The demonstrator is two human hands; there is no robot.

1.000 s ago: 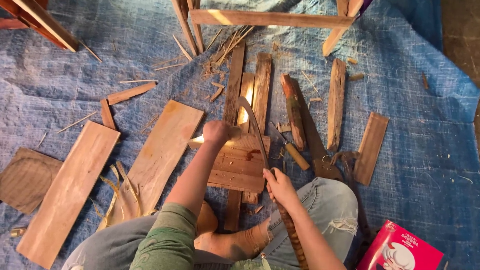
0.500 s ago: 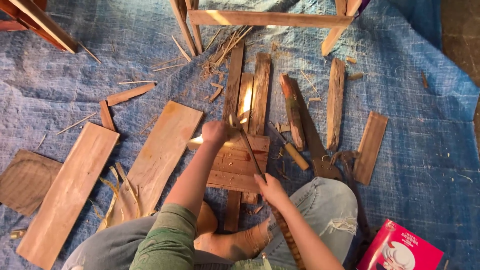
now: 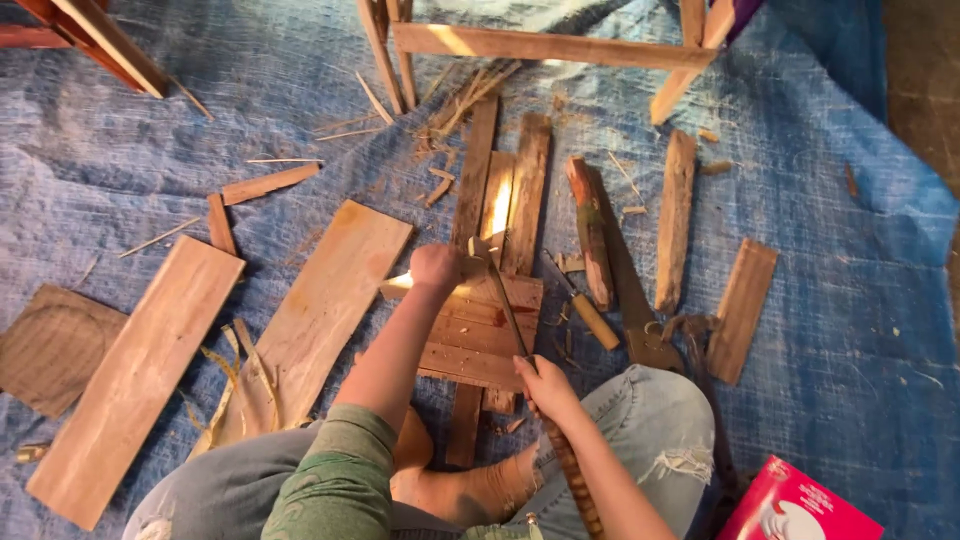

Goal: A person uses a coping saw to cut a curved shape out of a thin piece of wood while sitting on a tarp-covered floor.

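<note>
In the head view, a small wood piece is held upright by the closed left hand on a stack of planks. A long blade is gripped by the closed right hand, its tip touching that piece, over a blue tarp.

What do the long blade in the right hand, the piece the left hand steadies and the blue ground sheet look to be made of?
Long thin blade: probably dull grey metal, dark and unpolished; its handle is hidden in the right hand. Small upright piece under the left hand: raw, unfinished wood, pale with reddish grain, like the boards around it. Blue ground sheet: likely woven plastic tarpaulin, with a crosshatch weave and creases.
</note>
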